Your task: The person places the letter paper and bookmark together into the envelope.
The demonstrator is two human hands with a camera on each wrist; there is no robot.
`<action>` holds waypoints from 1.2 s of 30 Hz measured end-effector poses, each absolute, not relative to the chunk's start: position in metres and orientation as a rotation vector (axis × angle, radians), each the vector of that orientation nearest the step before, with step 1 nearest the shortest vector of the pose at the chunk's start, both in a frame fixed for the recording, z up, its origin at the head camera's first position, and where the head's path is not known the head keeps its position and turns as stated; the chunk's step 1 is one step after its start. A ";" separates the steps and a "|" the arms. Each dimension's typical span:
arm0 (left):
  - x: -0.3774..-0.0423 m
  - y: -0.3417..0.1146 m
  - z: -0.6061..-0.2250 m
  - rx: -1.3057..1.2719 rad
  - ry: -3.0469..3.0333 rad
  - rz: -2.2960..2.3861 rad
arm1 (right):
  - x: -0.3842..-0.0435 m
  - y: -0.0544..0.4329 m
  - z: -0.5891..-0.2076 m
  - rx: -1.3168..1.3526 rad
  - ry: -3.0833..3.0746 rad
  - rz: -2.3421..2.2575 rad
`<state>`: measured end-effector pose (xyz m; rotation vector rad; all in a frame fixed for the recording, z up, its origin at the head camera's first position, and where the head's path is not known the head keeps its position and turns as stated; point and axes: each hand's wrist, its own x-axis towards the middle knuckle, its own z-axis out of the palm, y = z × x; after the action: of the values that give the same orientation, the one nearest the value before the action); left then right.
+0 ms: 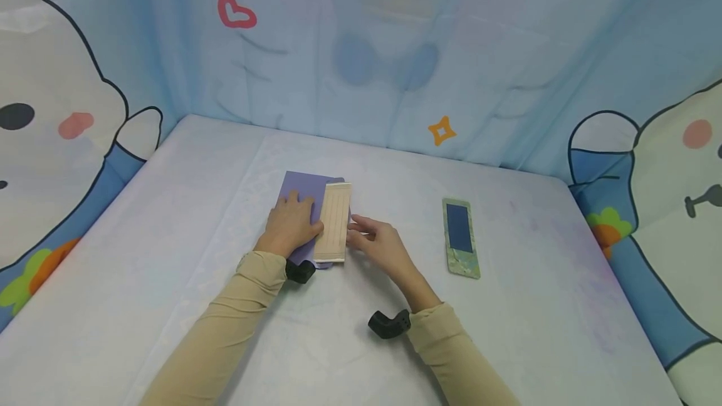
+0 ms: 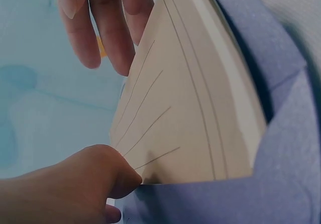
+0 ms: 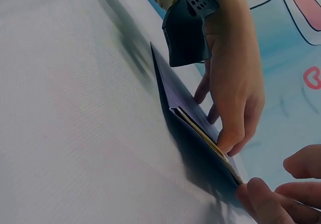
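A purple envelope (image 1: 301, 187) lies on the table, and a cream folded paper with thin printed lines (image 1: 334, 221) overlaps its right part. In the left wrist view the paper's lower edge (image 2: 195, 179) sits behind the edge of a purple panel. My left hand (image 1: 289, 223) rests on the envelope with its fingers spread, and its thumb (image 2: 123, 176) touches the paper's edge near that panel. At the paper's right side is my right hand (image 1: 376, 244). Its fingertips (image 3: 256, 191) touch the edge of the paper and envelope, with the fingers loosely bent.
To the right lies a slim green-patterned rectangle with a dark blue panel (image 1: 461, 237). The table has a white cloth (image 1: 536, 306) and a printed blue curtain (image 1: 366, 99) behind it. Black wrist cameras (image 1: 389, 324) jut out under both cuffs.
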<state>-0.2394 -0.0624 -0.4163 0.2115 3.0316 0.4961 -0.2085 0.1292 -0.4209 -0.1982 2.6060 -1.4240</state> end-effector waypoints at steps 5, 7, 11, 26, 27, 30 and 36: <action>-0.240 -0.062 -0.417 0.210 3.032 0.498 | -0.207 0.127 -0.419 -0.187 2.586 -1.405; -0.240 -0.064 -0.417 0.209 3.036 0.499 | -0.207 0.125 -0.419 -0.191 2.591 -1.383; -0.241 -0.067 -0.417 0.192 3.048 0.499 | -0.209 0.122 -0.418 -0.211 2.587 -1.349; -0.241 -0.059 -0.426 0.183 3.060 0.502 | -0.235 0.120 -0.421 0.079 2.386 -1.616; -0.241 -0.059 -0.427 0.179 3.061 0.499 | -0.238 0.119 -0.422 0.095 2.381 -1.629; -0.241 -0.058 -0.428 0.180 3.062 0.501 | -0.244 0.116 -0.424 0.140 2.371 -1.675; -0.243 -0.059 -0.426 0.192 3.084 0.477 | -0.254 0.110 -0.428 0.167 2.338 -1.751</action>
<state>-0.2425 -0.0591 -0.4259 0.1921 3.0843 0.4768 -0.2535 0.1102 -0.4275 0.1673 2.3385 -1.7505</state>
